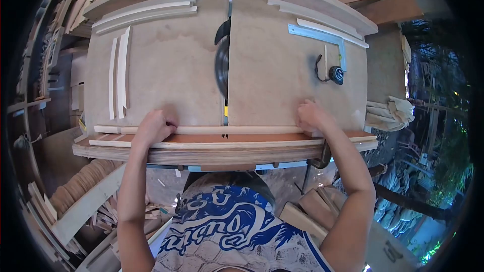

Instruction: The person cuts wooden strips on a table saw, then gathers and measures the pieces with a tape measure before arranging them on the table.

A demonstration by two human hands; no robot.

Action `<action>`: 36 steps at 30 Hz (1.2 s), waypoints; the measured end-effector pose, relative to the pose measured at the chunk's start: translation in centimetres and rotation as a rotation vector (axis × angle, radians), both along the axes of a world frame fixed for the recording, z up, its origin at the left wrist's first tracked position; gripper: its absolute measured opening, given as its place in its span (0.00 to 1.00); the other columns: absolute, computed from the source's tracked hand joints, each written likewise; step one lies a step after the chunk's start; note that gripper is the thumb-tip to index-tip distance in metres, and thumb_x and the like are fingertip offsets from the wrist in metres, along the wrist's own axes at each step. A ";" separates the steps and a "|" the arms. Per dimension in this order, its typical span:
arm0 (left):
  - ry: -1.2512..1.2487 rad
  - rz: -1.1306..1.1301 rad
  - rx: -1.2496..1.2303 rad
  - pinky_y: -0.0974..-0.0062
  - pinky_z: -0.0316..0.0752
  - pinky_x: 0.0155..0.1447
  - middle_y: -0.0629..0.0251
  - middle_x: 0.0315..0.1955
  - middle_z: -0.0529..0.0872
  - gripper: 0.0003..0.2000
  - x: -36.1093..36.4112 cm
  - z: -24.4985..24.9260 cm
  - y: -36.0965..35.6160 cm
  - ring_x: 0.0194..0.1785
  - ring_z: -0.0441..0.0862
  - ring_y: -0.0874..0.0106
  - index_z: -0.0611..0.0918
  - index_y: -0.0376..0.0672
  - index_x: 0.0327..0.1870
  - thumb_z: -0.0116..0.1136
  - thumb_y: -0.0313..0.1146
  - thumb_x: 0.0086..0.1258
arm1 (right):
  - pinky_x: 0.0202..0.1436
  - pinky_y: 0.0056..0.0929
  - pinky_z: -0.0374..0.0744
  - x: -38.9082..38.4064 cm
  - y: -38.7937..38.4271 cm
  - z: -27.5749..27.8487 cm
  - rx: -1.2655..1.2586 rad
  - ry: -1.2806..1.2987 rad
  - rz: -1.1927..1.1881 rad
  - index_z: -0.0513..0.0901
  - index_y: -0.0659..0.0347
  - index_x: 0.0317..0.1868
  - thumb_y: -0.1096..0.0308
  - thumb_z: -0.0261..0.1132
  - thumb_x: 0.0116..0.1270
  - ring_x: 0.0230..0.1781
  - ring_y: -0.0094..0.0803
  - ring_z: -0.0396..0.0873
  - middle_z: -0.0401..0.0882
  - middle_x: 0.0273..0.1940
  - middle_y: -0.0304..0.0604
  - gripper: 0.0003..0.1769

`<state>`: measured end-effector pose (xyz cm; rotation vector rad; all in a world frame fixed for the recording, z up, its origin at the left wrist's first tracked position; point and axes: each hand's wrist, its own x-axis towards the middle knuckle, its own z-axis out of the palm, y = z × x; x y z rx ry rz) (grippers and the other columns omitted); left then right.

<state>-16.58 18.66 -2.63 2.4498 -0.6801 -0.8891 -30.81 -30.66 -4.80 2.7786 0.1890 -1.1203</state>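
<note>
A long thin wood strip (237, 130) lies along the near edge of the saw table (166, 70), against the wooden fence. My left hand (157, 127) is closed on the strip left of the middle, fingers curled. My right hand (311, 117) rests at the strip's right part, its fingers bent; what the fingertips grip is partly hidden. Between and beyond my hands a dark circular saw blade (222, 65) stands in the table's slot, with a yellow piece (226, 111) at the slot's near end.
Thin strips (121, 73) lie at the left and along the far edge. A metal square (317, 34) and a black tape measure (336, 74) are at the right. A clamp (320, 158) grips the near edge. Folded cloth (390, 113) lies right of the table.
</note>
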 end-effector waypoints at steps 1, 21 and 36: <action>-0.001 0.006 0.013 0.62 0.85 0.53 0.53 0.35 0.94 0.08 -0.1 0.2 -0.1 0.41 0.92 0.55 0.95 0.43 0.39 0.68 0.30 0.61 | 0.67 0.53 0.76 0.1 -0.1 0.1 -0.001 0.002 -0.002 0.96 0.45 0.35 0.60 0.72 0.62 0.63 0.41 0.82 0.90 0.51 0.41 0.07; 0.046 0.050 0.081 0.52 0.82 0.50 0.44 0.33 0.90 0.15 -0.9 1.6 0.7 0.41 0.89 0.46 0.91 0.37 0.36 0.60 0.40 0.69 | 0.80 0.56 0.68 -3.3 12.6 7.2 0.605 -0.110 0.024 0.72 0.64 0.75 0.45 0.78 0.52 0.73 0.56 0.75 0.75 0.74 0.60 0.53; -1.037 0.168 -0.426 0.68 0.80 0.43 0.66 0.36 0.91 0.08 -9.4 1.3 2.4 0.36 0.87 0.66 0.91 0.46 0.38 0.71 0.34 0.60 | 0.77 0.63 0.72 -1.4 13.5 7.2 0.470 -0.031 -0.042 0.78 0.53 0.68 0.52 0.79 0.33 0.67 0.50 0.82 0.81 0.68 0.53 0.53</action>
